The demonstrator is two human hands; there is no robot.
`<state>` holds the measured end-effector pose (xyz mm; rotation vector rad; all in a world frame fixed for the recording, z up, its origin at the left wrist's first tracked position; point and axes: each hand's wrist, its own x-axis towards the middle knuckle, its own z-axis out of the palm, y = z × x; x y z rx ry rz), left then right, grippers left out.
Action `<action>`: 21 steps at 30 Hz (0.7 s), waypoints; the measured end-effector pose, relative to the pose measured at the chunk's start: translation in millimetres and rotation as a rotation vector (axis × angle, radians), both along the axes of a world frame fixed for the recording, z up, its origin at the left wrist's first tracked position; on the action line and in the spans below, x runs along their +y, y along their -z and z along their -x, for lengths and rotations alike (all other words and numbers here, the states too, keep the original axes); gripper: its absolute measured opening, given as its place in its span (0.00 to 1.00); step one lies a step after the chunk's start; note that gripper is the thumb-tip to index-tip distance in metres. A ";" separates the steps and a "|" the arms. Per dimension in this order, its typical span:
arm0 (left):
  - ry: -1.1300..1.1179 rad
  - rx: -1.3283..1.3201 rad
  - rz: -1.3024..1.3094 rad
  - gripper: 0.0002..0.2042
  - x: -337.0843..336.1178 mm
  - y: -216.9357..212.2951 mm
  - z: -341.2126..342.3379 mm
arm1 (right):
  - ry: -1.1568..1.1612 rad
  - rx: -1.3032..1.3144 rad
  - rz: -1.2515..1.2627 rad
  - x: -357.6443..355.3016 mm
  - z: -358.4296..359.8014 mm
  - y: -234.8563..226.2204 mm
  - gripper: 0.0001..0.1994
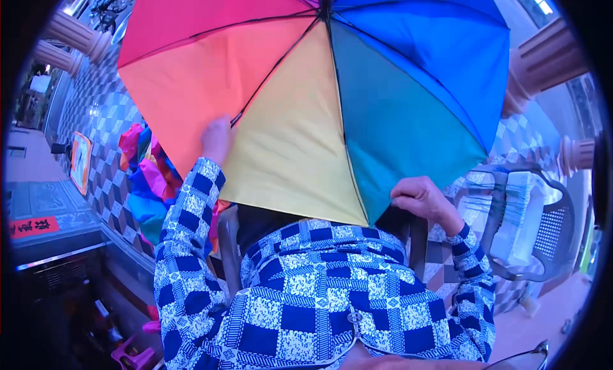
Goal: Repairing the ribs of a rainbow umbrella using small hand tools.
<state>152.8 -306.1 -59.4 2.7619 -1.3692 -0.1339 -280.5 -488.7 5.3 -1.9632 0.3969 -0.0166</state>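
Observation:
A rainbow umbrella [287,121] is spread open in front of me, its inner side with black ribs and central shaft facing me. Its orange, yellow and green panels are nearest my body. My left hand [217,138] is closed at the orange panel, beside the rib bordering the yellow one; its fingertips are partly hidden. At the lower edge of the green panel, my right hand [421,199] pinches the cloth between thumb and fingers. The yellow panel's edge hangs over my lap.
A pile of multicoloured cloth [150,185] lies at my left. Further left stands a dark cabinet [51,204] with a red paper strip. A grey plastic chair [549,236] holding a white container [520,213] with thin strips is on the right. Columns [549,57] rise from the tiled floor.

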 end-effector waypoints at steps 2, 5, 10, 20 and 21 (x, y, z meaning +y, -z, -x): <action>0.005 0.111 -0.094 0.10 3.3 -8.8 20.4 | -0.011 0.145 -0.045 -8.1 24.6 -0.1 0.05; 0.097 0.218 -0.063 0.09 24.4 -19.5 43.9 | -0.068 0.187 0.039 -4.6 41.6 -4.5 0.06; 0.129 0.179 -0.046 0.09 50.1 -8.7 59.2 | -0.258 0.335 0.010 9.1 37.5 -20.7 0.08; -0.246 1.127 0.484 0.08 -63.7 -64.5 97.4 | 0.224 -0.157 -0.124 -81.3 -91.5 -35.2 0.04; -0.294 1.298 0.532 0.08 -77.8 -66.9 103.6 | 0.232 -0.246 0.053 -86.8 -103.2 -21.9 0.04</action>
